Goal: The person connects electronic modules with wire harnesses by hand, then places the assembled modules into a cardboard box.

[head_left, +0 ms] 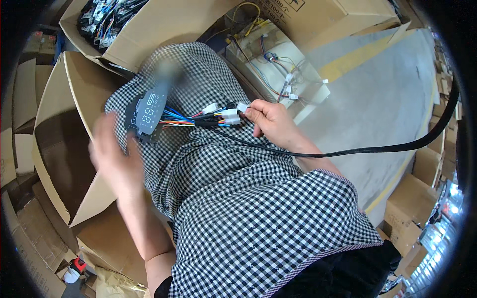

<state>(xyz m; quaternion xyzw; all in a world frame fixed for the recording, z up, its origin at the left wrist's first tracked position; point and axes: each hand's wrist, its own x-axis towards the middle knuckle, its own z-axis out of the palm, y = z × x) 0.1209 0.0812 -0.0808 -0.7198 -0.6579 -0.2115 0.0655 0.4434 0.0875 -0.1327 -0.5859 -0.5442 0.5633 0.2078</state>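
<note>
Glossy dark display panel point(147, 111) trails thin multicoloured wires point(184, 119) on checked cloth point(238, 198).

Black-and-white checked garment point(238, 198); black panel point(147, 113) with white digits; multicoloured wires point(184, 119), white connectors point(229, 115); black cable point(377, 148); brown boxes point(59, 124).

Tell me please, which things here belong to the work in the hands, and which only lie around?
In hand:
- display panel, by the left hand
- coloured wires with white connectors, pinched by the right hand
- black cable

Lying about:
- open cardboard box
- box of wire bundles
- white unit with loose wires
</note>
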